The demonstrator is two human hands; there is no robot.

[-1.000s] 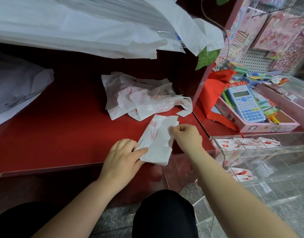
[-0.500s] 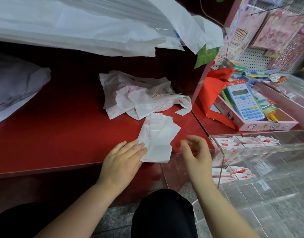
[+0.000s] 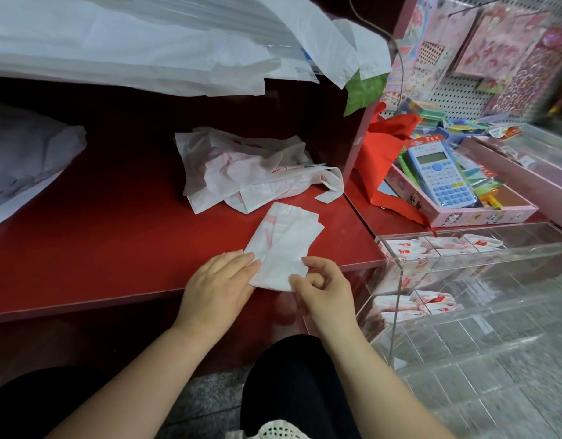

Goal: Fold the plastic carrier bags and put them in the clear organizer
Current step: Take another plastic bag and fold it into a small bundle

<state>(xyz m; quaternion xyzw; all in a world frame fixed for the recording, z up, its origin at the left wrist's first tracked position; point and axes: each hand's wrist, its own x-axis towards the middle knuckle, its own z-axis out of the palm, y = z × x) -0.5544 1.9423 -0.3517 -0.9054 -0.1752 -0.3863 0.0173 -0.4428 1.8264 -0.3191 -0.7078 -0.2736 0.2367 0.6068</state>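
Right hand (image 3: pixel 324 289) back on bag (image 3: pixel 286 248) corner

Left hand (image 3: pixel 216 286) hides a corner of the folded bag (image 3: pixel 284 248).

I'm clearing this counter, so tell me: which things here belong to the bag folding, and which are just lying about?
Job: half-folded bag, pressed by left hand, pinched by right hand; crumpled bags pile; clear organizer holding folded bags.
Lying about: calculator; pink tray; red cloth; big white bags overhead; sticker sheets.

Bag pile (image 3: pixel 241 172) behind folded bag (image 3: pixel 283 248); organizer (image 3: pixel 463 248) right.
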